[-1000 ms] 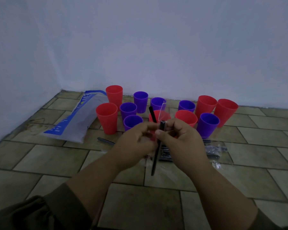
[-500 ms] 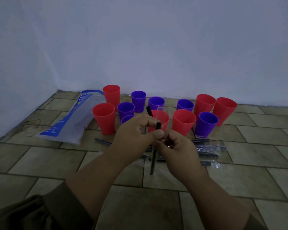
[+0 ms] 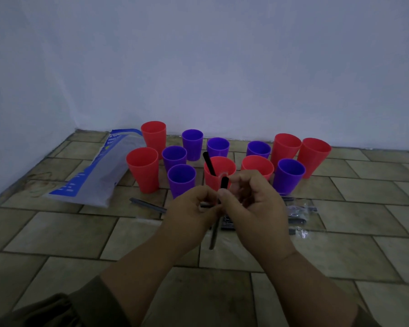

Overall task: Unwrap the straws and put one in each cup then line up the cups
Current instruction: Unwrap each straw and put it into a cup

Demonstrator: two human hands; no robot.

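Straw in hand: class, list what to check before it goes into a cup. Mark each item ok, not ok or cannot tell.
1. Left hand and right hand pinch the held straw: ok.
2. Held straw fully bare: cannot tell.
3. Empty purple cup close by: ok.
4. Red cup already has its placed straw, so skip it: ok.
5. Cups in a line: not ok, clustered.

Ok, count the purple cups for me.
6 purple cups: three at left, back, middle, front; one centre back; two at right, back, front. No others visible.
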